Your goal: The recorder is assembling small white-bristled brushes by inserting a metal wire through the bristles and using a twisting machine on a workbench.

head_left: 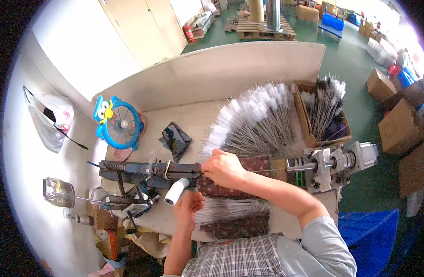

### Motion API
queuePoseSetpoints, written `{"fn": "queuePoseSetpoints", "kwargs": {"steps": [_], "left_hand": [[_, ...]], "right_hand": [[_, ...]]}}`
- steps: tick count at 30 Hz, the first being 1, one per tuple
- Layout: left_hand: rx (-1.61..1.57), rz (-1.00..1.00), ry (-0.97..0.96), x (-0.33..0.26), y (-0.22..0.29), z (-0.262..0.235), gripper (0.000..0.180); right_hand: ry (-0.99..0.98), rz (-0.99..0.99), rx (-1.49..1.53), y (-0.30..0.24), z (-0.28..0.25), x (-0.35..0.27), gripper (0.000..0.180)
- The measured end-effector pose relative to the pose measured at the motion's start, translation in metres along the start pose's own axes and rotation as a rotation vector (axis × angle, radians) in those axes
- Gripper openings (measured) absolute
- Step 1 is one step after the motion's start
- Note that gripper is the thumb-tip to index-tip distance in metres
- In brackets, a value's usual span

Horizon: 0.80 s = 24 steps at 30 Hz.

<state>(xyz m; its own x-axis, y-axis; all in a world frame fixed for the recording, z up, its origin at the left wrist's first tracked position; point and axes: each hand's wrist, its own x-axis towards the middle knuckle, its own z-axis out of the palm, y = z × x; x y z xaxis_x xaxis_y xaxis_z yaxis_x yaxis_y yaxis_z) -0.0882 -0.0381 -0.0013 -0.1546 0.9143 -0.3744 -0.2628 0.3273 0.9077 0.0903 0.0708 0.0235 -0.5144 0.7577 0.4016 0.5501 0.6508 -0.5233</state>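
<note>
My right hand is closed in a pinch at the right end of a dark metal fixture. From it a thin wire runs right toward the spindle of a metal machine. My left hand is nearer to me, its fingers curled, beside a white cylindrical handle; what it holds, if anything, is hidden. To its right a bundle of thin wires lies on brown dotted cloth. Beyond my right hand, many white-bristled wire brushes are fanned out on the table.
A cardboard box of more brushes stands at the back right. A blue cartoon-shaped fan and a crumpled dark bag sit at the left. A pale board closes the table's far edge. A blue crate is at lower right.
</note>
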Motion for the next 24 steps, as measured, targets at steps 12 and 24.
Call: {"fn": "queuePoseSetpoints", "kwargs": {"steps": [12, 24], "left_hand": [[0.72, 0.201, -0.111, 0.048, -0.02, 0.002, 0.043], [0.233, 0.167, -0.138, 0.031, -0.041, 0.042, 0.016]], "right_hand": [[-0.112, 0.047, -0.104, -0.016, -0.008, 0.005, 0.008], [-0.188, -0.063, 0.073, 0.005, -0.002, -0.074, 0.028]]}}
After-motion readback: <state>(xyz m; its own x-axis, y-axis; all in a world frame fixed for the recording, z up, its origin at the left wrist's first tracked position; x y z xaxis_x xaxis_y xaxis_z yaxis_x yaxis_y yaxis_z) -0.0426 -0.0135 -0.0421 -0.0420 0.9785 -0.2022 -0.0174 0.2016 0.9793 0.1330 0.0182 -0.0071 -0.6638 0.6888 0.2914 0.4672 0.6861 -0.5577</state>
